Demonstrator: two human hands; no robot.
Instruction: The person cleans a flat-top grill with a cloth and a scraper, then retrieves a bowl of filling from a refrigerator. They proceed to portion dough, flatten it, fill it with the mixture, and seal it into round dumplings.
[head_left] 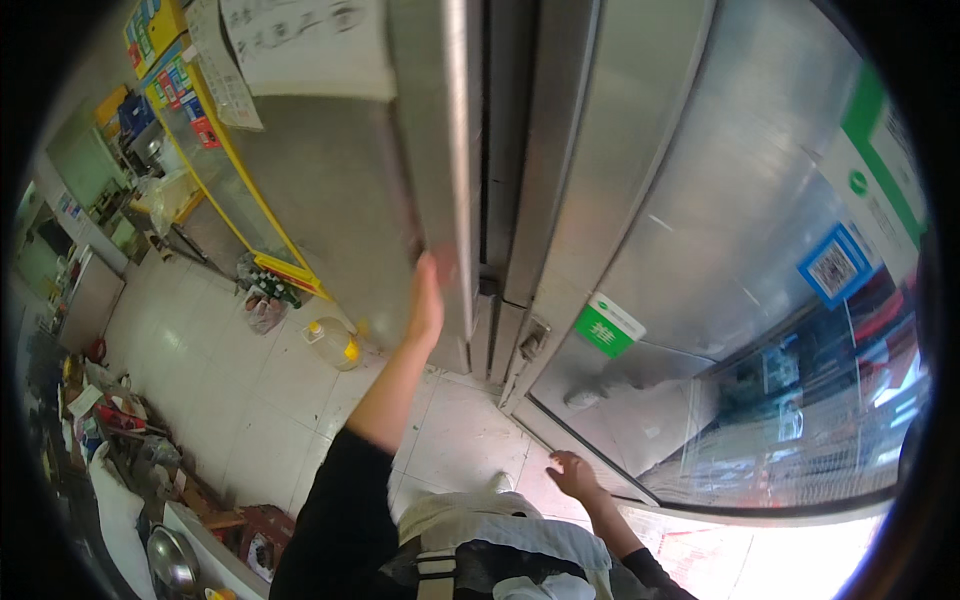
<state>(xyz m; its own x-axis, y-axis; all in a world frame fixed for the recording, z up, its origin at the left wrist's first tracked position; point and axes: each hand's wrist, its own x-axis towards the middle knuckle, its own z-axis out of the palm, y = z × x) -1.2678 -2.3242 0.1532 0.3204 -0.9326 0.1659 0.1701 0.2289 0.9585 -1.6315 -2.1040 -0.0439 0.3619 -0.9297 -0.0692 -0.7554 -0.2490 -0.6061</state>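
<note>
My left hand (pixel 428 300) reaches up to a tall stainless-steel cabinet door (pixel 330 190). Its fingers are closed at the dark strip along the door's edge, partly hidden from view. Lower and to the right, my right hand (pixel 574 476) hangs with loosely bent, parted fingers and holds nothing. It is nearest the bottom frame of a glass door (pixel 680 300), seemingly apart from it. On that door are a green-and-white sticker (pixel 610 325) and a blue-edged code sticker (pixel 835 264). A metal latch (pixel 533 340) sits on its frame.
On the tiled floor (pixel 270 400) stands a large yellow-capped clear jug (pixel 332 344). Bagged bottles (pixel 270 292) lie by a yellow-framed glass display case (pixel 225 160). Clutter and a metal lid (pixel 172 556) fill the lower left. Handwritten paper (pixel 310 50) covers the steel door's top.
</note>
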